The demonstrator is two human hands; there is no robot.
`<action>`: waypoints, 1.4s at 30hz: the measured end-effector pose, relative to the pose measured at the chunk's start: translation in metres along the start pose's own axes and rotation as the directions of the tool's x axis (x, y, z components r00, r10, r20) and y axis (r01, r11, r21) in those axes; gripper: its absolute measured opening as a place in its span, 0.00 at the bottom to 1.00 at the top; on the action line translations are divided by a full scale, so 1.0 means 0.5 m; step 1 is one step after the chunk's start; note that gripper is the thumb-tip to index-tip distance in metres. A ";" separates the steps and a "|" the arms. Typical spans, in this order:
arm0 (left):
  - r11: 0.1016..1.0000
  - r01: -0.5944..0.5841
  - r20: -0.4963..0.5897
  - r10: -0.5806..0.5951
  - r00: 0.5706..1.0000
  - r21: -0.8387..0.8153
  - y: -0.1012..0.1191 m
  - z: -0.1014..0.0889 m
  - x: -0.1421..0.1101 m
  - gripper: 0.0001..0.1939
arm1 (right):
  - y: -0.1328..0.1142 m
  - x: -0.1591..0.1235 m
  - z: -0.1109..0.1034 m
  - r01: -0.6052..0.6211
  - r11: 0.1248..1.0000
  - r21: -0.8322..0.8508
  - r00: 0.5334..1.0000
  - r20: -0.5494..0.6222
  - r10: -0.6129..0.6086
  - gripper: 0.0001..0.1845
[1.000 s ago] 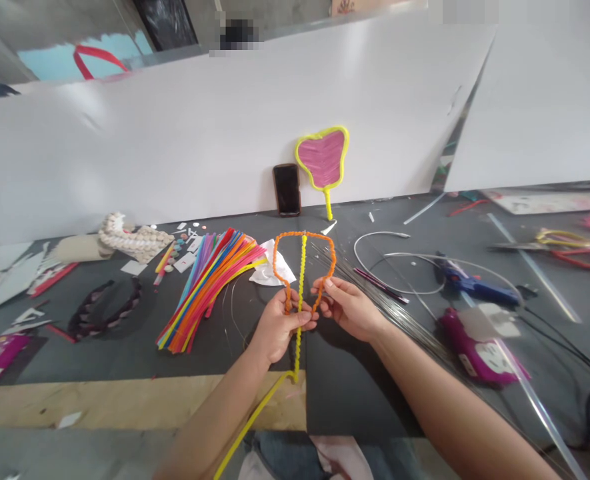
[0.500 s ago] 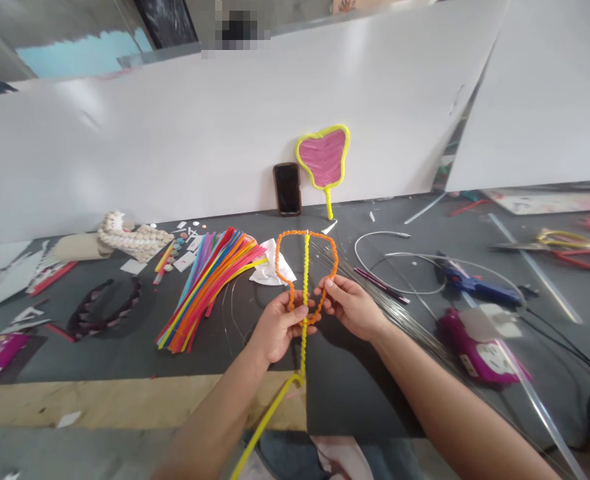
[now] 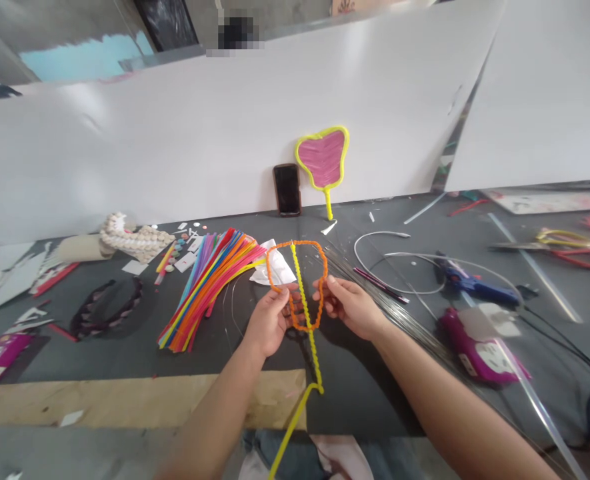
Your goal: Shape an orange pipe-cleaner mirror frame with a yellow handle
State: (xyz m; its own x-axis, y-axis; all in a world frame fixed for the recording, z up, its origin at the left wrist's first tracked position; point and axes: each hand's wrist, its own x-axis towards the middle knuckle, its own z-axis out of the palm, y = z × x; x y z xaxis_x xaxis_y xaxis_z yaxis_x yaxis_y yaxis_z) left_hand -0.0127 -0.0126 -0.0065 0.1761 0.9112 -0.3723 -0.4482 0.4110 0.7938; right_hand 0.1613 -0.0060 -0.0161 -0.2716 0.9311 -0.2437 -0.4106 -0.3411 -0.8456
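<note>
Between my hands is an orange pipe-cleaner frame (image 3: 319, 248), a twisted loop wider at the top. A twisted yellow pipe cleaner (image 3: 315, 353) runs down its middle and past its lower edge, then bends into a loose tail hanging toward my lap. My left hand (image 3: 272, 320) pinches the loop's left side between thumb and fingers. On its right side, my right hand (image 3: 347, 303) grips the orange edge with thumb and fingertips. A crumpled white paper (image 3: 279, 270) lies just behind the loop, next to a bundle of coloured pipe cleaners (image 3: 207, 287).
A pink, yellow-edged paddle shape (image 3: 325, 160) and a phone (image 3: 287, 190) lean on the white board. Rightward lie metal wires (image 3: 389, 303), a blue glue gun (image 3: 479, 283), scissors (image 3: 565, 247) and a purple power strip (image 3: 479, 353). A dark braided headband (image 3: 107, 313) lies left.
The orange loop has shifted slightly left and tilted. My left thumb has moved off the yellow stem to the loop's left side, and the stem's lower end has swung right.
</note>
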 end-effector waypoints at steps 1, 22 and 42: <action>1.000 -0.004 0.002 0.004 1.000 -0.009 0.002 -0.002 0.001 0.12 | -0.001 -0.001 0.000 -0.015 1.000 0.013 1.000 -0.002 0.015 0.21; 0.998 0.050 0.184 -0.055 0.981 0.029 0.010 0.001 -0.007 0.20 | 0.011 -0.004 0.005 0.100 0.995 0.000 0.992 0.075 -0.100 0.12; 0.956 0.060 0.061 -0.081 0.995 0.288 -0.009 0.014 -0.016 0.20 | -0.031 -0.008 -0.046 0.431 0.063 -0.900 0.798 0.348 -0.493 0.24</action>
State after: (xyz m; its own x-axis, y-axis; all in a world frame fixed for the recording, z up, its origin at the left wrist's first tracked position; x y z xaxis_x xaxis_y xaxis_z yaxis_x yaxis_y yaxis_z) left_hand -0.0062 -0.0217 -0.0038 0.2647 0.8750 -0.4055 -0.1650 0.4554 0.8749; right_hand 0.1888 -0.0016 -0.0127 -0.3172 0.8656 0.3874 0.6404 0.4968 -0.5857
